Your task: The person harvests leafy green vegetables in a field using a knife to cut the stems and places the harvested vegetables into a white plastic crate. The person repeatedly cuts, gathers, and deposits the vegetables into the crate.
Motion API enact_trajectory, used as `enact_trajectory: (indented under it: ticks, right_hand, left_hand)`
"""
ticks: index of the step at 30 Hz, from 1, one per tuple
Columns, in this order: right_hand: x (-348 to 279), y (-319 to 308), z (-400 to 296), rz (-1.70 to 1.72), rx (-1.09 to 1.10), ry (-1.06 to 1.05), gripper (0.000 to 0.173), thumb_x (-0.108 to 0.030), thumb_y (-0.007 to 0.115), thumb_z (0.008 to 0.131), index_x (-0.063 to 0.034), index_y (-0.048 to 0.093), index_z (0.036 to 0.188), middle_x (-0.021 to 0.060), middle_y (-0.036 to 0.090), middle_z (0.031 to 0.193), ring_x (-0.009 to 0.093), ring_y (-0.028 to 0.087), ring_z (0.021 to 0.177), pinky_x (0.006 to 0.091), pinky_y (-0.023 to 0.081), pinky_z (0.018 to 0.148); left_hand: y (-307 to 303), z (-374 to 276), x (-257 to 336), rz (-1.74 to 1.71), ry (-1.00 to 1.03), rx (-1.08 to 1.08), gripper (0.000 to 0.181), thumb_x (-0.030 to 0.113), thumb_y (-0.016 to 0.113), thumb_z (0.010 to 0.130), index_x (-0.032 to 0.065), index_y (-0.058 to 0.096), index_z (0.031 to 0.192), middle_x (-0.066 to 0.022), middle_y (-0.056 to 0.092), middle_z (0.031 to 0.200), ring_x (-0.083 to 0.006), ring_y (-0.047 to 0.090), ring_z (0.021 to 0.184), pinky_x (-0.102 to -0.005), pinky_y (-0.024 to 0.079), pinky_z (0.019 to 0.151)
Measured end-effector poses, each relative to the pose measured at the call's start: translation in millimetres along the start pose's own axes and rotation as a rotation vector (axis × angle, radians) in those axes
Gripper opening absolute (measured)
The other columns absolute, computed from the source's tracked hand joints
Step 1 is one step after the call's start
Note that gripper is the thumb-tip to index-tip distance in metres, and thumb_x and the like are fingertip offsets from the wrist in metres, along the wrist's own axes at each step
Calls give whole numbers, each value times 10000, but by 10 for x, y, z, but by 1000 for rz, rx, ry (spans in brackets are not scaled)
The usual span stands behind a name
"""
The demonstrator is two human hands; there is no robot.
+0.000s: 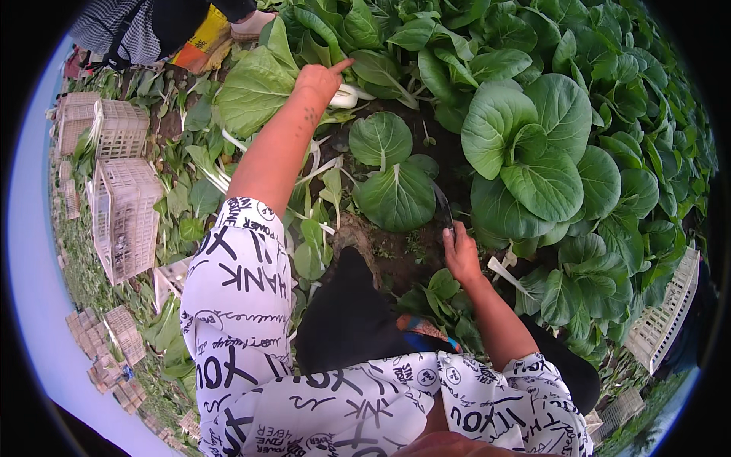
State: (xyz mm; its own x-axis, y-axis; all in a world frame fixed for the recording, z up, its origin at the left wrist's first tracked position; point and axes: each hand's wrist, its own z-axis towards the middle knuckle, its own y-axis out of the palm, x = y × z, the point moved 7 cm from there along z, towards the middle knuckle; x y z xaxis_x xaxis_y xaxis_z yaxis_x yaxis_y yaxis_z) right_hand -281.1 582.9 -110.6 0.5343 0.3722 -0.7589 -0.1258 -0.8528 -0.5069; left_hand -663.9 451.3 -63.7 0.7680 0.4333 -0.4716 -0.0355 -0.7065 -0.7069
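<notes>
My left hand (321, 79) reaches to the upper middle, over a head of leafy greens (257, 91) resembling bok choy, whose white stem base (344, 97) shows beside my wrist. The index finger is stretched out; the other fingers are partly hidden, so any grip is unclear. In my right hand (461, 251) is a knife (441, 200) with a dark, slightly curved blade. Its tip passes behind the leaves of a small rooted plant (397, 194) between my hands. A larger leafy plant (525, 154) stands to the right of the blade.
Dense greens (639, 74) fill the upper right. Loose leaves and cut stalks (208, 171) litter the soil at left. Plastic crates (128, 211) stand left, another crate (665, 314) at lower right. A person's shoe (251, 25) and a yellow-orange bag (200, 43) are at upper left.
</notes>
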Motion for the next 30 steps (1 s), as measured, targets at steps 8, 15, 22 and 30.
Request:
enact_trajectory:
  ticks: [8, 15, 22, 30]
  right_hand:
    - [-591, 295, 1137, 88, 16, -16, 280, -241, 468, 929, -10, 480, 1087, 228, 606, 782, 428, 591, 735, 466, 457, 648]
    - [-1090, 486, 1917, -201, 60, -141, 284, -262, 443, 925, -20, 492, 1066, 242, 622, 866, 452, 580, 817, 512, 451, 709]
    - [-942, 456, 2272, 91, 135, 56, 330, -299, 459, 911, -13, 533, 1057, 251, 620, 917, 422, 590, 895, 447, 457, 758]
    - [-996, 750, 2427, -103, 136, -98, 398, -338, 434, 913, -6, 535, 1107, 262, 606, 983, 430, 571, 945, 450, 440, 809]
  left_hand:
    - [292, -239, -146, 15, -33, 274, 378, 69, 702, 665, 131, 626, 1031, 9, 163, 1511, -159, 639, 796, -276, 527, 685]
    - [456, -125, -199, 6, -102, 215, 361, 79, 687, 700, 177, 672, 1047, 58, 163, 1507, -139, 633, 830, -273, 524, 682]
    - [640, -111, -215, -2, -122, 227, 414, 110, 705, 694, 223, 669, 1090, 85, 115, 1513, -132, 620, 854, -257, 508, 675]
    - [650, -158, -177, 20, -103, 217, 327, 142, 722, 676, 212, 705, 994, 46, 55, 1526, -146, 606, 831, -262, 470, 637]
